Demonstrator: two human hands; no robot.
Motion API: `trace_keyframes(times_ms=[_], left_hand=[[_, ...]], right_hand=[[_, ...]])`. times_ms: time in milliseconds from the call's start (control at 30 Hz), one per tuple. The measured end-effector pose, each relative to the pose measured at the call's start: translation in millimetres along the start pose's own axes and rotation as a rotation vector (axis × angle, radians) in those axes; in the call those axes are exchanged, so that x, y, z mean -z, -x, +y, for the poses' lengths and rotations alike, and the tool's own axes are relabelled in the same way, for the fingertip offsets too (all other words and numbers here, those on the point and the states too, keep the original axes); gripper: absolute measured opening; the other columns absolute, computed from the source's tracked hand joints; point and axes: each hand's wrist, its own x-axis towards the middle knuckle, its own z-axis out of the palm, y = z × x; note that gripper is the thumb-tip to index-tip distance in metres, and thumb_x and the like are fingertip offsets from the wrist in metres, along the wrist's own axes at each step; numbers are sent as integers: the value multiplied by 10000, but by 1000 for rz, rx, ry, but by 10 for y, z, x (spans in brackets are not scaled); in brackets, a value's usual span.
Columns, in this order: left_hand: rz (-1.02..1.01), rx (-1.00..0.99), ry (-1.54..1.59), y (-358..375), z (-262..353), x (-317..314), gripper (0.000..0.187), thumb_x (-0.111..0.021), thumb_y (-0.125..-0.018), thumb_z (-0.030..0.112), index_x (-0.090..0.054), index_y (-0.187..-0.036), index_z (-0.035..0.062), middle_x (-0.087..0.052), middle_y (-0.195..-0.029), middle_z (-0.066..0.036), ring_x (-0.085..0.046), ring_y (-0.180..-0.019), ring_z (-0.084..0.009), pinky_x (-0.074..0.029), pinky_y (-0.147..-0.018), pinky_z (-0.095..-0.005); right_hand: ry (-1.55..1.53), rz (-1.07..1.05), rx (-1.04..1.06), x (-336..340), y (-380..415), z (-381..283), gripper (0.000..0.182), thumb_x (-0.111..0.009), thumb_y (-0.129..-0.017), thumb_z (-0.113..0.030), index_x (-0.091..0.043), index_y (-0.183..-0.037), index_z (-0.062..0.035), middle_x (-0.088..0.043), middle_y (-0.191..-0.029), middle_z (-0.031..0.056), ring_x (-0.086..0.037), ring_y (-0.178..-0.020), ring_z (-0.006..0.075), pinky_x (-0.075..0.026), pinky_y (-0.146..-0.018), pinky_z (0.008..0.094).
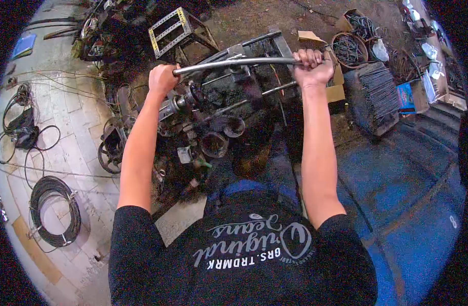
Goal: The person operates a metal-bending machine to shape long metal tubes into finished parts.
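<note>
My left hand [163, 79] is closed round the left end of a long, smooth metal rod [234, 62]. The fingers of my right hand [313, 67] wrap over its other end, and both arms reach straight out. Between my hands the rod crosses over a dark, greasy machine [224, 92], overlapping a metal block [237, 53] on it in this view. The rod looks bowed, with its middle farther from me. Thinner shafts run across the machine below the rod.
A perforated metal frame [168, 33] stands beyond the machine. To the right are a basket of dark metal pieces [349, 49], a stack of thin rods [379, 87] and cardboard boxes. A cable coil [55, 211] lies on the pale floor at left.
</note>
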Motion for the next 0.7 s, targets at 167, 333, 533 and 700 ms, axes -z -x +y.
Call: trace_keyframes(times_ms=[167, 333, 533, 700], left_hand=[[-22, 19, -41, 7, 18, 58, 389, -530, -855, 381, -685, -690, 65, -622, -682, -210, -621, -652, -370, -507, -637, -452], [4, 21, 6, 40, -9, 30, 341, -557, -838, 346, -682, -699, 61, -622, -677, -203, -623, -656, -364, -509, -635, -441], [-43, 81, 37, 230, 216, 258, 262, -601, -794, 318, -693, -726, 83, -640, -716, -177, -633, -695, -343, -507, -657, -436], [-103, 151, -42, 169, 329, 340, 193, -612, -745, 295, -709, -804, 140, -649, -734, -164, -641, -707, -326, -508, -655, -424]], right_hand=[[8, -1, 40, -63, 21, 7, 354, -395, -815, -257, -262, -500, -164, -229, -451, -14, -224, -447, 140, -259, -536, 319], [24, 14, 23, -7, -92, -3, 362, -335, -854, -317, -260, -532, -168, -199, -480, -6, -193, -450, 149, -223, -492, 327], [128, 236, 117, -75, -455, 25, 349, -378, -846, -283, -232, -544, -185, -172, -467, -38, -186, -381, 127, -181, -401, 308], [153, 226, 147, 99, -635, -42, 292, -374, -848, -276, -251, -603, -175, -193, -481, -40, -190, -350, 130, -192, -375, 300]])
